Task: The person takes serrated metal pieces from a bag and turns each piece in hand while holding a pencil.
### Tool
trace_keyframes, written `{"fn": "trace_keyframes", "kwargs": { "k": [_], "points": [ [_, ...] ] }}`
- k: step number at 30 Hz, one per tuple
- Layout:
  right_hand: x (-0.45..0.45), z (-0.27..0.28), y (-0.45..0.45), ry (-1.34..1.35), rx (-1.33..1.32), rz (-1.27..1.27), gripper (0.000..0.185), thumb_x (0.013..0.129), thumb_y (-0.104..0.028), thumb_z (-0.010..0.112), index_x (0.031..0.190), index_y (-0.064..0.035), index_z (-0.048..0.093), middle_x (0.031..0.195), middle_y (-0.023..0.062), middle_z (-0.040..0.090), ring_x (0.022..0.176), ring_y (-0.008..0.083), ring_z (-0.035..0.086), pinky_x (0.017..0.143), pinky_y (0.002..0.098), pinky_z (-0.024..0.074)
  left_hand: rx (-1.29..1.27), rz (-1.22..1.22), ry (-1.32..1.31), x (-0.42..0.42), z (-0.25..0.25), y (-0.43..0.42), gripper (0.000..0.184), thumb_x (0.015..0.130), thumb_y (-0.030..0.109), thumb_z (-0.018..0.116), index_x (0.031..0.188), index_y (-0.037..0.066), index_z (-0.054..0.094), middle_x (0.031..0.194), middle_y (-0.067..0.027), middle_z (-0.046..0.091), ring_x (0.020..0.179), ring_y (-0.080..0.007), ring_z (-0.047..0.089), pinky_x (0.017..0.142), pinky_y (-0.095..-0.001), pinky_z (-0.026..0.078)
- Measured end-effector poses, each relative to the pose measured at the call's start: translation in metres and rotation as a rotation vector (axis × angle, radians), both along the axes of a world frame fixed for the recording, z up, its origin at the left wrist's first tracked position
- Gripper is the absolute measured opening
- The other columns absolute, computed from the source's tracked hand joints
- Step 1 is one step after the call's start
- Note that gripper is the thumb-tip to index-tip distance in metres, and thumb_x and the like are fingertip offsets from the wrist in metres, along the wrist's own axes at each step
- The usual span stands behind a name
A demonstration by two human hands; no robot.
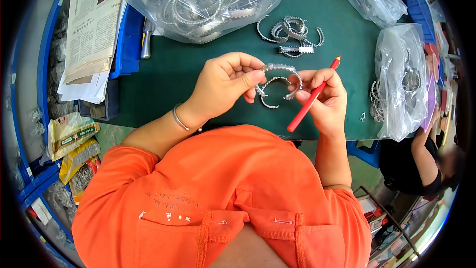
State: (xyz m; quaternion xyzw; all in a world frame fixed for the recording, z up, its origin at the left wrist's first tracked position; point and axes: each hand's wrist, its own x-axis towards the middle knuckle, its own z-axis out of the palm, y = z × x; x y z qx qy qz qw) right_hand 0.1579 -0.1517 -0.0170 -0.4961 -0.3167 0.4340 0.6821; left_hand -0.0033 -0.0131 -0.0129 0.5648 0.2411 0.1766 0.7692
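Now left hand [223,83] and right hand [327,97] pinch one metal band [281,67] between them, and loosening right fingers could drop the red pen [306,106].

Silvery ring [283,67] w/ toothed edging, red pen-shaped tool [305,108], dk grn tabletop [357,64], brt orange shirt [223,168]

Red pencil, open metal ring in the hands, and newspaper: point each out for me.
Red pencil [307,104]: head view, on the shaft.
Open metal ring [282,67]: head view, on the upper arc.
Newspaper [93,27]: head view, on the printed page.
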Motion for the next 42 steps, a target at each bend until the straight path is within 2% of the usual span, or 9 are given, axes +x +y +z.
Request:
{"fn": "trace_keyframes", "kwargs": {
  "k": [2, 6, 11, 18, 23, 37, 39, 40, 42],
  "points": [
    [0.000, 0.001, 0.000, 0.014, 0.003, 0.002, 0.023, 0.076, 0.009, 0.059, 0.084, -0.0044, 0.042, 0.096, 0.0189, 0.059, 0.081, 0.0183, 0.062, 0.070, 0.0271, 0.0520, -0.193, 0.012, 0.023, -0.001, -0.001, 0.002, 0.016, 0.085, 0.007, 0.057, 0.097, -0.003, 0.055, 0.080, -0.0115, 0.061, 0.057, -0.0075, 0.054, 0.050, -0.0207, 0.047],
    [0.000, 0.000, 0.000, 0.066, 0.014, 0.019, 0.013, 0.083, 0.006, 0.050, 0.085, -0.0041, 0.041, 0.095, 0.0214, 0.060, 0.077, 0.0186, 0.062, 0.066, 0.0271, 0.0525, -0.334, -0.010, 0.021, -0.005, -0.005, 0.003, 0.017, 0.086, 0.010, 0.055, 0.097, -0.003, 0.055, 0.081, -0.0113, 0.061, 0.056, -0.0070, 0.053, 0.048, -0.0202, 0.047],
    [0.001, -0.003, 0.001, 0.094, 0.061, -0.041, 0.014, 0.084, 0.007, 0.047, 0.085, -0.0049, 0.040, 0.095, 0.0210, 0.060, 0.072, 0.0181, 0.062, 0.062, 0.0262, 0.0519, -0.364, -0.019, 0.019, -0.006, -0.006, 0.002, 0.017, 0.087, 0.011, 0.055, 0.097, -0.003, 0.056, 0.081, -0.0109, 0.061, 0.056, -0.0061, 0.053, 0.048, -0.0197, 0.047],
    [-0.007, 0.002, 0.001, 0.080, -0.003, -0.068, 0.023, 0.079, 0.005, 0.058, 0.085, -0.0053, 0.039, 0.093, 0.0200, 0.060, 0.067, 0.0174, 0.062, 0.055, 0.0232, 0.0507, -0.368, -0.017, 0.028, -0.005, -0.004, 0.003, 0.018, 0.088, 0.012, 0.054, 0.097, -0.003, 0.056, 0.080, -0.0100, 0.061, 0.055, -0.0061, 0.053, 0.048, -0.0197, 0.047],
    [-0.007, 0.002, 0.002, 0.099, -0.037, -0.081, 0.023, 0.078, 0.006, 0.059, 0.082, -0.0052, 0.040, 0.088, 0.0186, 0.061, 0.065, 0.0184, 0.063, 0.051, 0.0232, 0.0505, -0.424, -0.026, -0.004, -0.005, -0.002, 0.004, 0.019, 0.089, 0.013, 0.051, 0.100, -0.003, 0.055, 0.082, -0.0096, 0.060, 0.059, -0.0068, 0.053, 0.051, -0.0209, 0.047],
    [-0.005, 0.004, -0.001, -0.019, 0.040, -0.048, 0.023, 0.076, 0.008, 0.060, 0.080, -0.0049, 0.041, 0.090, 0.0187, 0.061, 0.069, 0.0163, 0.062, 0.055, 0.0204, 0.0478, -0.436, -0.042, -0.055, -0.004, -0.001, 0.002, 0.018, 0.087, 0.008, 0.053, 0.102, -0.002, 0.055, 0.084, -0.0092, 0.059, 0.061, -0.0089, 0.054, 0.055, -0.0226, 0.049],
    [-0.009, 0.001, 0.005, -0.282, 0.059, -0.230, 0.023, 0.075, 0.007, 0.062, 0.080, -0.0041, 0.042, 0.092, 0.0168, 0.061, 0.073, 0.0162, 0.060, 0.061, 0.0221, 0.0470, -0.359, -0.093, -0.074, -0.005, 0.000, 0.003, 0.018, 0.086, 0.006, 0.054, 0.103, -0.003, 0.054, 0.082, -0.0090, 0.059, 0.061, -0.0093, 0.054, 0.055, -0.0231, 0.049],
    [-0.006, -0.002, 0.006, -0.600, 0.039, -0.306, 0.023, 0.074, 0.006, 0.064, 0.078, -0.0035, 0.044, 0.091, 0.0150, 0.062, 0.074, 0.0157, 0.059, 0.064, 0.0239, 0.0465, -0.358, -0.092, -0.074, -0.005, 0.000, 0.003, 0.018, 0.086, 0.006, 0.054, 0.103, -0.003, 0.054, 0.082, -0.0090, 0.059, 0.061, -0.0093, 0.054, 0.055, -0.0231, 0.049],
    [-0.016, 0.004, 0.006, -0.657, 0.070, -0.312, 0.023, 0.072, 0.006, 0.066, 0.075, -0.0039, 0.045, 0.089, 0.0149, 0.062, 0.072, 0.0155, 0.059, 0.063, 0.0244, 0.0469, -0.288, -0.060, -0.077, -0.003, 0.001, 0.000, 0.017, 0.086, 0.005, 0.054, 0.101, -0.003, 0.054, 0.081, -0.0092, 0.059, 0.060, -0.0095, 0.054, 0.055, -0.0233, 0.049]
  ]
}}
